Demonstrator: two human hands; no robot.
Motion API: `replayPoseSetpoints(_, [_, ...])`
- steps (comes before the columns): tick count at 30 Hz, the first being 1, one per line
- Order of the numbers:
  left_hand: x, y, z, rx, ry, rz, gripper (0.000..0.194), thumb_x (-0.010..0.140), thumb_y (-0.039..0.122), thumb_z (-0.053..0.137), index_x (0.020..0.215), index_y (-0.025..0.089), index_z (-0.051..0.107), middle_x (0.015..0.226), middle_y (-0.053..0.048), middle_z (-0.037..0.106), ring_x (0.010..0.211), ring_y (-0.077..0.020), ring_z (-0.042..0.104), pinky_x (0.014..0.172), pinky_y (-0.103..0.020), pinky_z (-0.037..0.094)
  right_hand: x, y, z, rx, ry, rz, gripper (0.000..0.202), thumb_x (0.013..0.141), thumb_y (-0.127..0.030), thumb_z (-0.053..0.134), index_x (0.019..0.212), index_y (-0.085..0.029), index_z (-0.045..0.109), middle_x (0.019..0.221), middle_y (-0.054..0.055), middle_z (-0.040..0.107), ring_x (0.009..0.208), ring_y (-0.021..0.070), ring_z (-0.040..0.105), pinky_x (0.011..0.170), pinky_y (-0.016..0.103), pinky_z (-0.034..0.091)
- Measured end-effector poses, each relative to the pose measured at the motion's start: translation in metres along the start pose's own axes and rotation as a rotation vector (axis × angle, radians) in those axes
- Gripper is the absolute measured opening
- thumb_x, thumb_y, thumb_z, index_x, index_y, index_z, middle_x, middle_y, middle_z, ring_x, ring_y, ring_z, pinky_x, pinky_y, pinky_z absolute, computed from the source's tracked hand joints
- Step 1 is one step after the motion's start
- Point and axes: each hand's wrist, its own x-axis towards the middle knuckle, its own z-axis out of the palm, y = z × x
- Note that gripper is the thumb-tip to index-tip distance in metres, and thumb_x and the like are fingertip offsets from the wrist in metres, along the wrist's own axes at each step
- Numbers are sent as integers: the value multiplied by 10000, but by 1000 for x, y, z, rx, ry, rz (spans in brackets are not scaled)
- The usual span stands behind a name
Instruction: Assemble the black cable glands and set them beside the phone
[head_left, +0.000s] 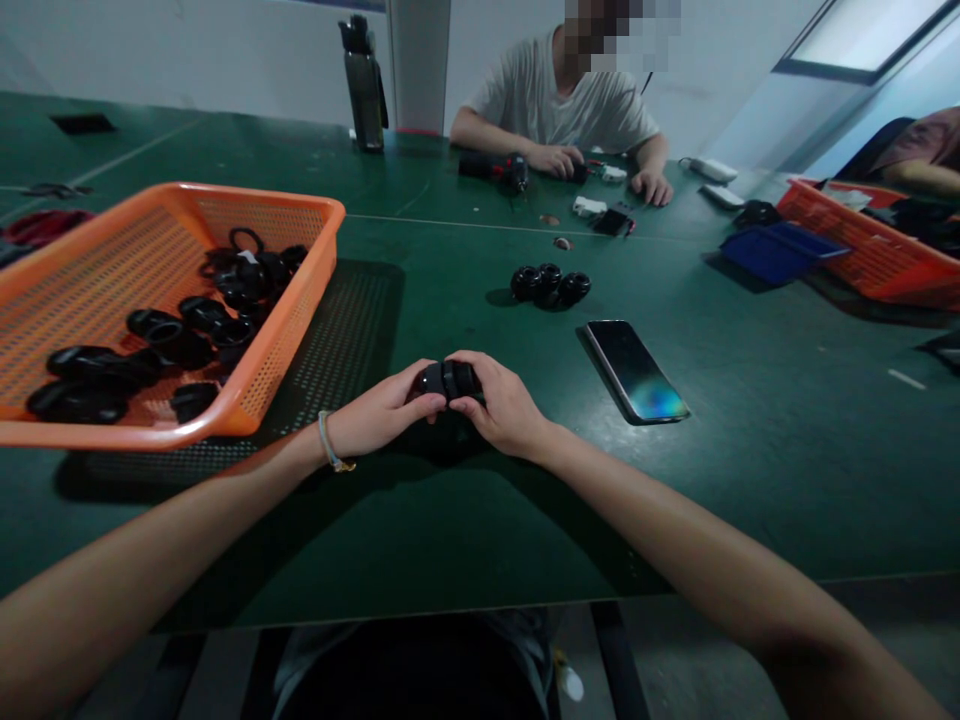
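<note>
Between my hands, just above the green table (pixel 420 550), is a black ribbed cylindrical part (pixel 448 380). My left hand (pixel 386 410) has its fingers and thumb closed around the left end. On the right end, my right hand (pixel 502 405) grips with thumb below and fingers over the top. A seam shows in the middle of the part; whether it is one piece or two I cannot tell. Beyond my hands stands a small cluster of black round parts (pixel 550 285). An orange basket (pixel 255 400) to my left holds several similar black parts (pixel 180 340).
A phone (pixel 634 370) lies right of my hands. Across the table a person (pixel 559 105) handles small parts beside a power drill (pixel 495 170). A dark bottle (pixel 364 90) stands at the back. At far right are a blue tray (pixel 780 250) and another orange basket (pixel 862 265).
</note>
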Motion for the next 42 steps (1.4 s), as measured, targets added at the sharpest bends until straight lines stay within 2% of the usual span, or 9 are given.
replayPoseSetpoints(4, [-2, -1, 2, 122, 74, 20, 302, 824, 375, 411, 1008, 138, 449, 853, -48, 557, 773, -188, 547, 725, -315, 453, -2, -5, 2, 34, 9, 56, 446, 895, -529, 314, 1090, -146, 433, 1025, 150, 610, 926, 246, 595, 781, 406, 487])
replayPoseSetpoints(10, [-3, 0, 4, 311, 134, -2, 326, 824, 316, 465, 1085, 123, 429, 954, -93, 580, 817, -220, 592, 739, -345, 473, -2, -20, 3, 165, 8, 304, 305, 886, -408, 384, 1054, -160, 439, 936, 108, 629, 783, 214, 612, 680, 355, 486])
replayPoseSetpoints(15, [-3, -2, 5, 495, 189, 91, 327, 823, 273, 511, 1098, 112, 436, 1052, -133, 574, 977, -250, 566, 841, -380, 456, -2, -28, 4, 252, 38, 378, 293, 885, -415, 382, 1028, -169, 450, 897, 85, 630, 763, 202, 608, 658, 330, 476])
replayPoseSetpoints(20, [-4, 0, 1, 448, 195, 108, 353, 805, 322, 536, 1080, 122, 442, 1030, -114, 569, 940, -239, 561, 820, -360, 452, -2, -24, 3, 216, 35, 320, 390, 888, -515, 345, 1041, -172, 449, 875, 77, 626, 726, 192, 604, 634, 321, 474])
replayPoseSetpoints(23, [-4, -1, -1, 229, 131, 66, 350, 792, 404, 522, 1016, 147, 443, 872, -44, 557, 753, -183, 549, 688, -299, 454, 0, -15, 2, 163, 26, 181, 474, 875, -588, 310, 1051, -171, 452, 894, 85, 624, 737, 191, 603, 649, 329, 484])
replayPoseSetpoints(26, [-3, -3, 0, -55, 24, 59, 290, 841, 452, 402, 860, 163, 428, 691, 15, 478, 603, -126, 472, 584, -248, 415, 1, -5, 1, 85, 71, 29, 508, 859, -617, 317, 1067, -176, 458, 991, 112, 619, 890, 219, 598, 761, 368, 491])
replayPoseSetpoints(30, [-2, -5, 3, -259, -31, 26, 272, 852, 438, 395, 846, 166, 400, 653, 30, 455, 539, -96, 413, 496, -213, 359, 0, 1, 0, 25, 35, -40, 496, 883, -576, 304, 1149, -176, 427, 1061, 125, 607, 948, 224, 592, 817, 393, 492])
replayPoseSetpoints(37, [-2, -4, 7, -156, -18, -32, 303, 849, 399, 379, 988, 130, 399, 663, 9, 517, 526, -109, 428, 493, -229, 374, 0, 1, -1, -22, -5, -41, 497, 898, -557, 263, 1122, -150, 440, 1010, 139, 619, 899, 234, 601, 783, 410, 508])
replayPoseSetpoints(42, [-5, -2, 8, 25, 111, 37, 303, 844, 365, 393, 1029, 127, 419, 809, -38, 530, 715, -161, 530, 667, -293, 456, -1, -6, 2, 11, 41, 18, 482, 894, -566, 269, 1089, -159, 437, 1008, 138, 614, 907, 231, 601, 769, 397, 506])
